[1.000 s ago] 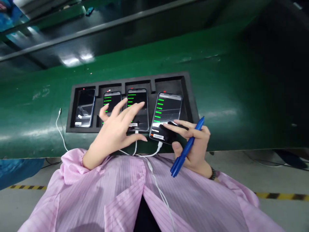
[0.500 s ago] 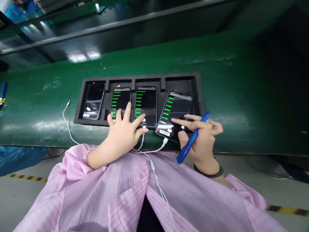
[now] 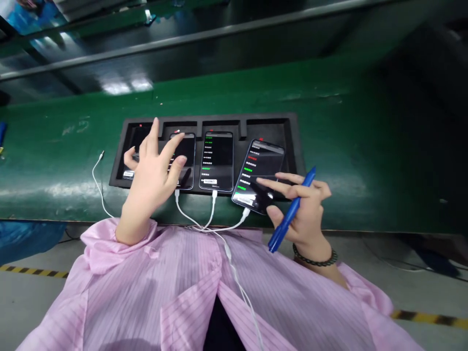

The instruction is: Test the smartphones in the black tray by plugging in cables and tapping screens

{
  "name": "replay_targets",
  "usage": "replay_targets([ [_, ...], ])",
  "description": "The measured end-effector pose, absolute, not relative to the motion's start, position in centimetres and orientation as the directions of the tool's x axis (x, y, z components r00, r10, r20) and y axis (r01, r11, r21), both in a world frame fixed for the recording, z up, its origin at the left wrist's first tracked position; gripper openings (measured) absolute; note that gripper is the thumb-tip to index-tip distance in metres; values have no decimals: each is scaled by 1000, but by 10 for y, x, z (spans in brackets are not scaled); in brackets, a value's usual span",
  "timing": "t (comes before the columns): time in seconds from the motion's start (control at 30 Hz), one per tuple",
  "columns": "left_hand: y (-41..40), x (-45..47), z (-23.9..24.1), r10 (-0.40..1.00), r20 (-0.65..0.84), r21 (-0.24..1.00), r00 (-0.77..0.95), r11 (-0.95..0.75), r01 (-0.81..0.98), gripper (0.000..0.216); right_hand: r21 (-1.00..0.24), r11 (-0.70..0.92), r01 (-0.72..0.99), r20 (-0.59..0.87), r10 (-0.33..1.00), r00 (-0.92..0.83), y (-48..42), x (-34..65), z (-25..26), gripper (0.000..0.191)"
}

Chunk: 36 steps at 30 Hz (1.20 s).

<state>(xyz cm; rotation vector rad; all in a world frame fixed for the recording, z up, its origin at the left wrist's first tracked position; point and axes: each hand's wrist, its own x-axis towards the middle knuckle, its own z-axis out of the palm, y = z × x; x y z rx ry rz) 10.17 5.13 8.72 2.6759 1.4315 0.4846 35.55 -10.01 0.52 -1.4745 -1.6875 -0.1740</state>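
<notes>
Left fingers: My left fingers point(image 3: 154, 139) are spread, gripping nothing, over the second phone point(image 3: 188, 158) and hiding part of the leftmost phone point(image 3: 139, 138); from above I can't tell whether any tip touches glass.
Right fingers: My right fingers point(image 3: 276, 186) grip a blue pen point(image 3: 291, 213), the index reaching out over the rightmost phone point(image 3: 256, 163).
Phones: All four are at the black tray point(image 3: 263, 117) on the green bench point(image 3: 365, 146); the rightmost lies askew, its lower end past the tray's front rim.
White cables: Plugged into three phones, they run toward my shirt.
Cable risk: If I lean back, a snagged lead could drag the askew phone or unplug it.
Pen risk: A loosened grip could drop the pen; a stray knuckle could press the wrong line.
</notes>
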Motion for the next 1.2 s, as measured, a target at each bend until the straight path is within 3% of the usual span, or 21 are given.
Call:
replay_targets([
  [0.27,40,54,57,780,317,224,540,-615,756,63,-389,279,878,647,761,45,-98,351,4,24],
  [0.6,38,40,23,701,482,196,526,-671,715,60,-353,305,884,609,793,-30,-93,348,18,28],
  [0.83,40,36,4,666,554,205,500,-691,693,63,-340,361,868,460,869,-181,-74,325,33,39],
  [1.07,41,45,3,676,507,154,535,-682,715,75,-252,228,941,415,903,-108,-51,322,22,49],
  [1.2,42,47,2,711,467,174,526,-657,734,77,-242,230,942,415,903,-114,-50,322,24,52],
])
